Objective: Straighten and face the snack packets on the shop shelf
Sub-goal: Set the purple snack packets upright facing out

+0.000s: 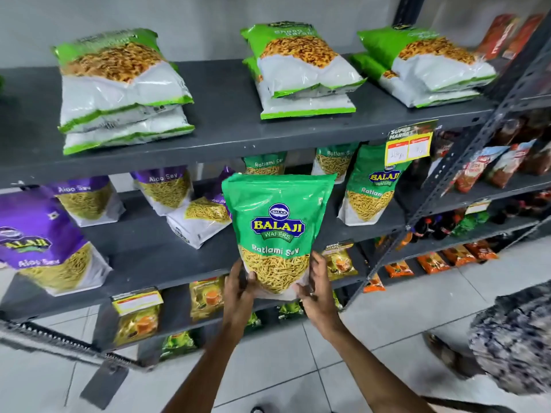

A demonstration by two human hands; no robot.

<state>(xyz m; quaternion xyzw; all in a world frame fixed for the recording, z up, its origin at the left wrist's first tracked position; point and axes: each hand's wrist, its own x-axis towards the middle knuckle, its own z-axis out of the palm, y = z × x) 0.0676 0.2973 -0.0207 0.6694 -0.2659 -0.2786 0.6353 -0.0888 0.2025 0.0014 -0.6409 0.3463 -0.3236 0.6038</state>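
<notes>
A green Ratlami Sev packet (pixel 277 231) stands upright, front label towards me, at the front edge of the middle shelf (pixel 143 254). My left hand (pixel 240 289) grips its lower left corner and my right hand (pixel 317 286) grips its lower right corner. More green Ratlami Sev packets (pixel 372 186) stand behind and to the right. Purple Aloo Sev packets (pixel 44 242) stand on the left, and one (pixel 199 219) lies tilted in the middle. Green-and-white packets (pixel 119 90) lie flat in stacks on the top shelf (pixel 226 123).
A price tag (pixel 408 144) hangs from the top shelf's edge at the right. Yellow packets (pixel 137 317) fill the lower shelf. A second rack (pixel 477 180) at the right holds red and orange packets. Another person's patterned sleeve (pixel 512 341) is at lower right over the tiled floor.
</notes>
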